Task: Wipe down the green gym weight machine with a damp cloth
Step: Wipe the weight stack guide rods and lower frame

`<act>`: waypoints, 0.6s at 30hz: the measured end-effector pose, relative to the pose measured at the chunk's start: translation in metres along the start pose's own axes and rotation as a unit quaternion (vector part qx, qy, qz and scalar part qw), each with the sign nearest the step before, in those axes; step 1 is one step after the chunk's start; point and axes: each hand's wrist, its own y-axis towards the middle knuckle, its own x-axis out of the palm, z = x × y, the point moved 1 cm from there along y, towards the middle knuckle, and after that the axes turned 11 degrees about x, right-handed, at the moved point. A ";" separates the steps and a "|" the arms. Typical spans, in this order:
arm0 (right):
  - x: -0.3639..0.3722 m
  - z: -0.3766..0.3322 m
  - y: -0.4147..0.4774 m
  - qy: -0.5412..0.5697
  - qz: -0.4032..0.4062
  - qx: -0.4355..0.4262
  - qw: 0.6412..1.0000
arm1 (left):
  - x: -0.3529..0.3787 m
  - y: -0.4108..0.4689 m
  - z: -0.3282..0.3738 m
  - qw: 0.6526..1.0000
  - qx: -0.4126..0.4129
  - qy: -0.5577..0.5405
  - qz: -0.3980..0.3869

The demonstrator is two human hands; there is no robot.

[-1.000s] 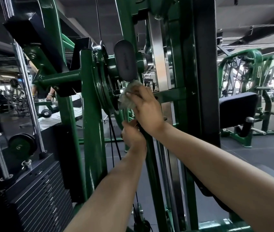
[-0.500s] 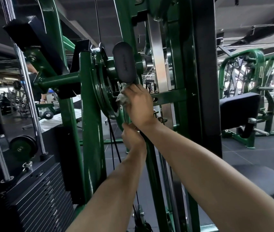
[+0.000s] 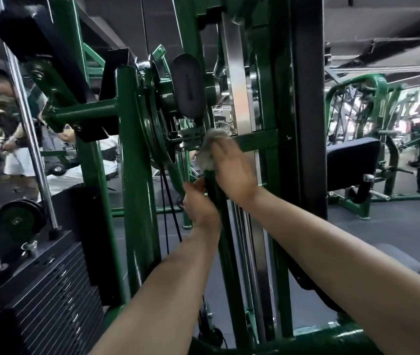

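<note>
The green weight machine [image 3: 137, 201] fills the middle of the view, with a thick upright post, a round cam and a black oval pad [image 3: 187, 88] above. My right hand [image 3: 232, 172] presses a grey crumpled cloth [image 3: 210, 147] against a slanted green bar [image 3: 225, 242] just below the pad, where a green crossbar meets it. My left hand [image 3: 198, 203] is wrapped around that same slanted bar right under the right hand. Both forearms reach in from the bottom edge.
A black weight stack [image 3: 47, 298] with chrome guide rods [image 3: 32, 139] stands at the lower left. Black cables [image 3: 170, 213] hang beside the cam. A wide black upright [image 3: 308, 103] rises on the right. Other green machines with a black seat pad [image 3: 352, 162] stand at right. People stand at far left.
My right hand has slid the cloth down and to the right, from just under the black pad to the crossbar joint. The left hand keeps its hold on the bar.
</note>
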 end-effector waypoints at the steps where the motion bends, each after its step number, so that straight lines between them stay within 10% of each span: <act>1: 0.010 -0.003 -0.009 -0.039 -0.040 -0.056 0.997 | -0.001 0.004 -0.004 1.000 -0.003 -0.014 -0.002; 7: 0.027 -0.017 -0.047 -0.135 -0.187 -0.170 0.958 | -0.008 -0.002 -0.002 0.996 0.008 0.062 0.066; 18: 0.015 -0.005 -0.070 -0.182 -0.224 -0.192 0.938 | -0.018 -0.002 0.002 0.993 0.004 0.102 0.052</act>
